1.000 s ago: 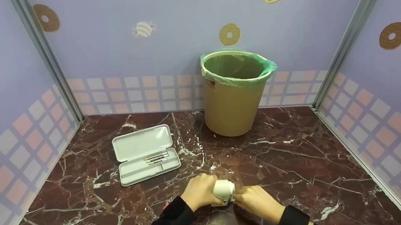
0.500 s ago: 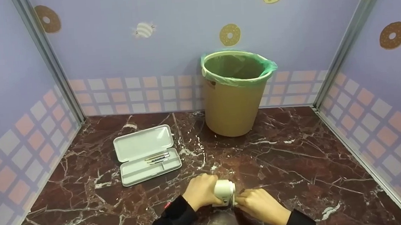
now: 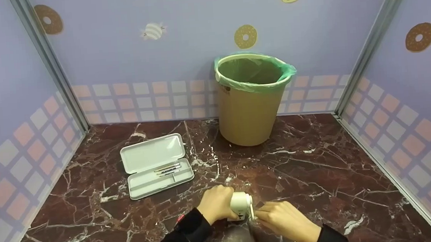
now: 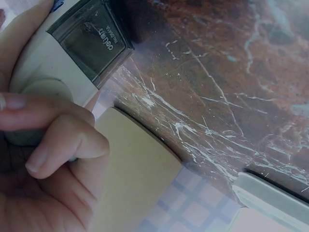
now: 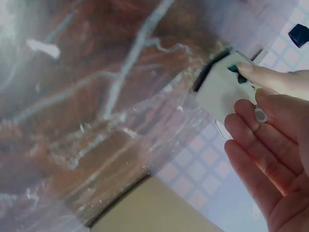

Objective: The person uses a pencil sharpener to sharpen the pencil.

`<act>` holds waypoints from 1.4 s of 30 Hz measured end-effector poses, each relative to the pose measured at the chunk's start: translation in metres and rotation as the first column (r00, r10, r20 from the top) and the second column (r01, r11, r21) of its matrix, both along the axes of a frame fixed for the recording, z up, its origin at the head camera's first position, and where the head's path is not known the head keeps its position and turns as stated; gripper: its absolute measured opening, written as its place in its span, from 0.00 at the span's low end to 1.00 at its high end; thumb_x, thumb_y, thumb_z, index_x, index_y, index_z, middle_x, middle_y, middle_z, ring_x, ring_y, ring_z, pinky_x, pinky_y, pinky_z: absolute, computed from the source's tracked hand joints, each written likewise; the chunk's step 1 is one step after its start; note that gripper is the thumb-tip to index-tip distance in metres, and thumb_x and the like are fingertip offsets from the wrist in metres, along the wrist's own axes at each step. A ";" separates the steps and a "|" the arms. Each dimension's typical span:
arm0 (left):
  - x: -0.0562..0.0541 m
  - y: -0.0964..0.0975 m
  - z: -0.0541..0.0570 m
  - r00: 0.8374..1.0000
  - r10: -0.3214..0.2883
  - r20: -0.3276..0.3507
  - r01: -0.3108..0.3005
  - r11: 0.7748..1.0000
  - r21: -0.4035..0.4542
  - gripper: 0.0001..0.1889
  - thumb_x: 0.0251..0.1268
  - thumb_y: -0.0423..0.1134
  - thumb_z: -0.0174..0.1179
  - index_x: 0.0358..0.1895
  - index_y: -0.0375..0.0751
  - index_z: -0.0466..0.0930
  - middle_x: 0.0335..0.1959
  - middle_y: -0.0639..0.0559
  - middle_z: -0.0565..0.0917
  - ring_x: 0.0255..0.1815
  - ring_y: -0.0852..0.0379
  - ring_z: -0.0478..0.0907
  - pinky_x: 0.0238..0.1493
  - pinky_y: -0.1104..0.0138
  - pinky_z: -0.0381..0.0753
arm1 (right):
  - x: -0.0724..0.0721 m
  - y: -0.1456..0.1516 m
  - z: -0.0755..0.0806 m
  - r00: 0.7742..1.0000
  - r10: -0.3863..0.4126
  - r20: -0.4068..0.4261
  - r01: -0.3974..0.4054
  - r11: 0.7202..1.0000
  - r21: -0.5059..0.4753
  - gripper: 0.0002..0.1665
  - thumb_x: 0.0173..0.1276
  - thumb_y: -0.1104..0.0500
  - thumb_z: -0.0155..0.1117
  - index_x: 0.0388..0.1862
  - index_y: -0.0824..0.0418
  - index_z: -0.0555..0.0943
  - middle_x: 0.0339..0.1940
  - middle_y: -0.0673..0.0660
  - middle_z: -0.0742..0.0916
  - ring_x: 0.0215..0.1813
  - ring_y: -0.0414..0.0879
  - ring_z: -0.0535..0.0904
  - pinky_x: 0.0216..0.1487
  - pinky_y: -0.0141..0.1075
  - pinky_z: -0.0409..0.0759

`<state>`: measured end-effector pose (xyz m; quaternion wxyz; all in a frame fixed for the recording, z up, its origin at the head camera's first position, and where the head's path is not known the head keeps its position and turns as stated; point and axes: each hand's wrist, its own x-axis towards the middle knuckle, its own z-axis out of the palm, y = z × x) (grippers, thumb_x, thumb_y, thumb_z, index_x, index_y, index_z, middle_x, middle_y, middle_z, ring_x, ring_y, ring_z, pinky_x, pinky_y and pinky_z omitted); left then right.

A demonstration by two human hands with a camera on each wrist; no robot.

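Observation:
A white crank pencil sharpener stands near the front of the tabletop. My left hand grips its body from the left. In the left wrist view its dark see-through shavings drawer shows, with lettering on it. From the right, my right hand pinches the crank handle, which points down towards me. The right wrist view shows the handle's small round knob between thumb and fingers, with the other fingers loosely curved. Any pencil inside the sharpener is hidden.
An open white pencil case lies to the left, with several pencils in it. At the back stands a tan waste bin lined with a green bag. White crumbs dot the dark marble tabletop; patterned walls enclose it.
The crank handle has come into clearer view, angled down beside the sharpener. My right hand has shifted slightly right and towards me with it, while the left hand keeps its hold.

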<state>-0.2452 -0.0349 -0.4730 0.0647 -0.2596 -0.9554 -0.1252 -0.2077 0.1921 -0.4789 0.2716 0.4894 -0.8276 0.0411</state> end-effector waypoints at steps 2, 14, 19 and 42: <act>-0.001 0.000 0.000 1.000 -0.002 0.002 0.002 1.000 -0.003 0.24 0.28 0.49 0.84 0.28 0.43 0.81 0.25 0.52 0.85 0.25 0.56 0.79 0.26 0.66 0.80 | 0.000 0.001 0.004 1.000 0.004 -0.004 -0.004 1.000 0.006 0.15 0.57 0.57 0.77 0.23 0.50 0.75 0.18 0.41 0.78 0.21 0.32 0.65 0.19 0.22 0.58; -0.003 0.001 0.001 1.000 -0.019 0.022 0.019 1.000 -0.017 0.25 0.29 0.49 0.84 0.31 0.42 0.82 0.27 0.51 0.86 0.26 0.55 0.80 0.29 0.64 0.82 | -0.004 0.005 0.023 0.995 0.038 -0.089 -0.035 0.999 0.041 0.11 0.57 0.57 0.76 0.27 0.52 0.80 0.24 0.42 0.85 0.25 0.33 0.76 0.22 0.23 0.71; -0.003 0.001 0.001 0.999 -0.028 0.032 0.029 1.000 -0.012 0.24 0.31 0.49 0.84 0.31 0.42 0.82 0.27 0.52 0.86 0.26 0.56 0.80 0.28 0.65 0.82 | -0.006 0.006 0.027 0.995 0.038 -0.092 -0.035 0.999 0.040 0.11 0.56 0.55 0.77 0.28 0.51 0.80 0.23 0.41 0.84 0.25 0.33 0.76 0.22 0.24 0.70; -0.009 -0.001 0.001 0.994 -0.087 0.061 0.092 0.992 -0.087 0.27 0.35 0.52 0.83 0.37 0.42 0.83 0.29 0.52 0.87 0.27 0.56 0.82 0.32 0.67 0.84 | -0.021 0.007 0.037 0.996 0.023 -0.082 -0.024 1.000 -0.010 0.09 0.56 0.58 0.76 0.36 0.56 0.86 0.26 0.46 0.87 0.25 0.35 0.79 0.25 0.25 0.77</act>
